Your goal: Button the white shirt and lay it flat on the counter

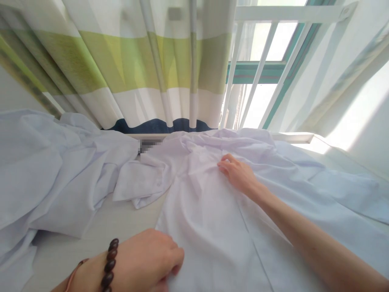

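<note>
A white coat [209, 211] lies spread over a pale surface, its cloth wrinkled, with a cuffed sleeve [142, 180] sticking out to the left. My right hand [237, 172] reaches across to the upper part of the coat, thumb and fingers closed in a pinch on the cloth. At the near left edge of the coat, my left hand [148, 255] is closed with its fingers curled on the fabric; the fingertips are partly hidden. A dark bead bracelet [110, 263] circles my left wrist.
More crumpled white cloth [54, 170] is heaped at the left on the pale surface [100, 231]. Behind hangs a curtain [127, 61] with a green band. White railings [255, 73] stand before a green-framed window, and a sunlit wall [364, 109] is at the right.
</note>
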Available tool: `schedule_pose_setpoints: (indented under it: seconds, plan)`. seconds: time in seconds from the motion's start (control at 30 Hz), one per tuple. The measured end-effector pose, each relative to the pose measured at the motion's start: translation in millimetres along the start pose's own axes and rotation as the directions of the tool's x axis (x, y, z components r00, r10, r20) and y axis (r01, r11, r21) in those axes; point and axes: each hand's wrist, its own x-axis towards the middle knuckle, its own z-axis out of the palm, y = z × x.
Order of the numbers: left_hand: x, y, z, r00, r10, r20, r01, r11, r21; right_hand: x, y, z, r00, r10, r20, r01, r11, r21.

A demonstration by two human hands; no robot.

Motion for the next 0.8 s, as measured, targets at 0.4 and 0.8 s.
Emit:
schedule_pose_setpoints:
  seconds: [0.4, 0.8]
  plan:
    - [1, 7, -6.1, 0.982, 0.043, 0.182, -0.038, 0.999, -0.029, 2, 17, 14, 0.988, 0.108, -0.107, -0.11, 0.994, -0.01]
    - [103, -20, -27.2, 0.693, 0.099, -0.714, -0.093, 0.995, 0.048, -16, 42, 16, 0.972, 0.07, -0.223, -0.032, 0.985, 0.17]
